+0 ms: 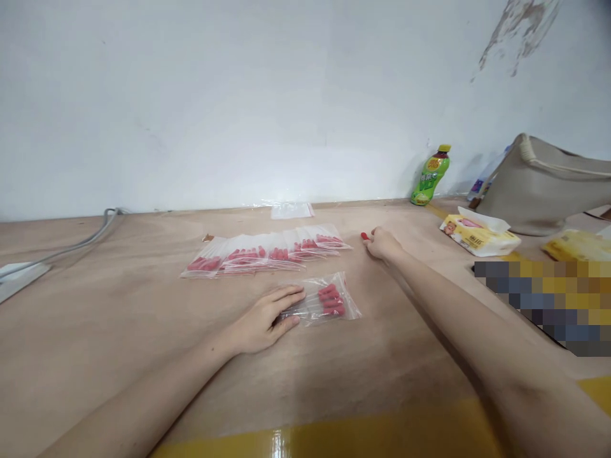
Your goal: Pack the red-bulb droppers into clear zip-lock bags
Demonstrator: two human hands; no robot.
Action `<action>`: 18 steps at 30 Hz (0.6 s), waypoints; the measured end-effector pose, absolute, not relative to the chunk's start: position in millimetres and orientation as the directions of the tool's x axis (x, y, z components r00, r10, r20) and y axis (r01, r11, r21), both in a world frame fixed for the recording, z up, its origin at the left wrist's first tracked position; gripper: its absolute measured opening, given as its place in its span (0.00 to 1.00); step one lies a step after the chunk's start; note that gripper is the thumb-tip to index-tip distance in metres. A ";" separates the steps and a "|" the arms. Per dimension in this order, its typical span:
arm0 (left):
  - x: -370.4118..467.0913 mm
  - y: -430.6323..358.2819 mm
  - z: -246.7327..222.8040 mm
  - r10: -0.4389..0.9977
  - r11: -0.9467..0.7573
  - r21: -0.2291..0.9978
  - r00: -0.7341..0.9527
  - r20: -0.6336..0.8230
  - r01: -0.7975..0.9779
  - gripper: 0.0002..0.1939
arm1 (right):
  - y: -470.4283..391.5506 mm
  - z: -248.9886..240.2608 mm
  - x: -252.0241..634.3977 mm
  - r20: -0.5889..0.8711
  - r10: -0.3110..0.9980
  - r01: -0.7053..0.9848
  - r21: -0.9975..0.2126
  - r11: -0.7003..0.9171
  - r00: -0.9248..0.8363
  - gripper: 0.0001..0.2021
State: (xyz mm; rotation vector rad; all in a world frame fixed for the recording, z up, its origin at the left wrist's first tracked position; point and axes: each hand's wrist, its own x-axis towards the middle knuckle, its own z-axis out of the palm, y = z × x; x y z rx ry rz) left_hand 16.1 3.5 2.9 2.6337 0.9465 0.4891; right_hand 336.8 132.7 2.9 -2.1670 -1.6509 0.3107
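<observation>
My left hand [262, 320] lies on the left part of a clear zip bag [306, 310], its fingers stretched out and the thumb apart. Several small red plug-like pieces [333, 300] are grouped at the bag's right side. Farther right, my right hand [382, 244] is closed in a pinch low over the table. A small red piece [365, 236] sticks out from its fingertips. Beyond my left hand runs a row of overlapping clear zip bags [267, 249], each with red pieces inside.
A flat clear plastic bag [291, 210] lies by the wall. On the right stand a green bottle [431, 176], a yellow tissue pack [480, 234] and a grey-beige bag [539, 184]. A grey cable [90, 236] runs along the left. Yellow tape [305, 439] crosses the front.
</observation>
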 end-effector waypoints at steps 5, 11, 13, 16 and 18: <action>15.4 3.8 1.4 0.653 -0.739 0.393 0.725 0.219 0.547 0.21 | 111.2 6.3 330.1 0.129 0.981 0.822 -0.567 -0.047 0.144 0.22; 16.3 4.3 3.4 0.646 -0.746 0.395 0.728 0.230 0.537 0.21 | 58.0 3.3 308.7 0.120 0.968 0.143 -0.986 0.090 0.218 0.25; 16.5 4.1 4.2 0.649 -0.742 0.397 0.727 0.223 0.540 0.21 | 47.0 0.4 301.0 0.133 0.962 0.050 -0.991 0.125 0.238 0.24; 16.3 3.6 4.4 0.652 -0.739 0.399 0.726 0.220 0.543 0.21 | 41.0 -2.7 294.2 0.175 0.948 0.006 -0.984 0.180 0.267 0.23; 16.0 3.6 3.8 0.650 -0.741 0.397 0.726 0.223 0.541 0.21 | 41.1 -4.3 291.8 0.183 0.945 -0.031 -0.980 0.199 0.271 0.22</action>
